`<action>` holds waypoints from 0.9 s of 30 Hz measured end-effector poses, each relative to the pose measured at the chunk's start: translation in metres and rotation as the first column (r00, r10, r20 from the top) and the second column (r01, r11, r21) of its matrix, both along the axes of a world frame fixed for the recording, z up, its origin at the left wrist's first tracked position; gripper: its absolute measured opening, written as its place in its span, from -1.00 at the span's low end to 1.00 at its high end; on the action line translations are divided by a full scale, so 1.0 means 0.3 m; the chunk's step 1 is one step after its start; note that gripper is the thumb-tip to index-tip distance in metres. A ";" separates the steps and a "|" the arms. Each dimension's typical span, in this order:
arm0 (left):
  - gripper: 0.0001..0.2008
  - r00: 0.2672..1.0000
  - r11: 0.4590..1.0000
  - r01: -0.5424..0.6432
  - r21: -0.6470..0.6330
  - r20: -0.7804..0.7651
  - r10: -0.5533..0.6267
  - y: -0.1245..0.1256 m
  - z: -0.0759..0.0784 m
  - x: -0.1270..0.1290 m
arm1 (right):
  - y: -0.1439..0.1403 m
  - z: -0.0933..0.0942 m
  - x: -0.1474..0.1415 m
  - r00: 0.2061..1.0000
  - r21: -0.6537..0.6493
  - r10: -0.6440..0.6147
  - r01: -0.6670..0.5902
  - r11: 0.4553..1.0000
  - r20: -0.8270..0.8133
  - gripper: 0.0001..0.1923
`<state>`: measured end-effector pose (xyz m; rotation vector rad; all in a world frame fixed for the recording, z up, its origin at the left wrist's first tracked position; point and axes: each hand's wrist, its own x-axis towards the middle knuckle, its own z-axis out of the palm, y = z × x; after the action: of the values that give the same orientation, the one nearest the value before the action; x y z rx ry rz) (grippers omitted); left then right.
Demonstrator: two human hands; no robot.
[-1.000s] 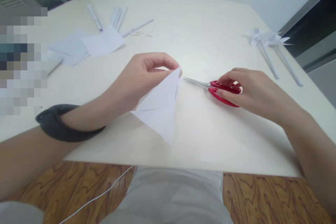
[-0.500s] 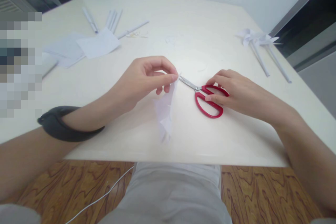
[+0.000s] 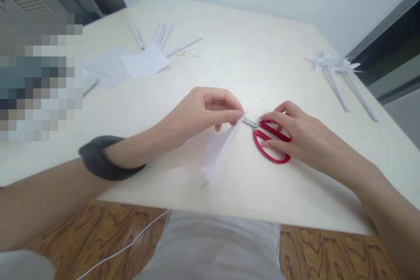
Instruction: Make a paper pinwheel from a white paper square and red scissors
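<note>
Between thumb and fingertips, my left hand (image 3: 210, 111) pinches one end of a folded sheet of white paper (image 3: 218, 153), which hangs down toward the table's front edge. My right hand (image 3: 298, 127) has its fingers on the handles of red-handled scissors (image 3: 274, 161), thumb on the lower loop and fingers at the upper one. The scissors point left, and their short visible blades meet the paper by my left fingertips. The blade tips are hidden behind the paper.
White paper sheets (image 3: 144, 62) and several rolled paper sticks (image 3: 185, 47) lie at the back left beside small scraps (image 3: 188, 53). Two paper pinwheels (image 3: 336, 87) on sticks rest at the right edge. A blurred-out person is at the far left. The table's front edge (image 3: 229, 218) is close to me.
The view has shifted, so everything sits lower and further right. The paper has swung to a slant, and the scissor blades now reach behind its edge. Both hands keep their holds.
</note>
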<state>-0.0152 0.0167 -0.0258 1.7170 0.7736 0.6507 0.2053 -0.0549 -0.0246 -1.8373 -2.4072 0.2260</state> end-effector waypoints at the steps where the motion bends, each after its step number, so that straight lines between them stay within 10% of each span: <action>1: -0.93 1.000 1.000 0.023 -0.009 -0.001 -0.023 0.001 0.002 0.000 | 0.001 0.004 0.000 1.000 -0.029 0.004 -0.004 1.000 -0.003 -0.66; 12: -0.86 0.990 0.989 0.122 -0.078 -0.057 -0.127 0.031 0.006 -0.020 | 0.032 0.057 0.091 0.942 -0.371 -0.175 0.059 0.927 -0.288 -0.75; 27: -0.86 0.998 0.984 0.041 -0.176 -0.045 -0.050 0.028 0.006 -0.013 | 0.007 0.050 -0.043 0.696 -0.290 -0.311 0.153 0.945 -0.647 -0.67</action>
<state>-0.0192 0.0250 -0.0238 1.5902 0.7996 0.4960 0.1924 -0.0528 -0.0096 -1.6885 -1.6592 0.9873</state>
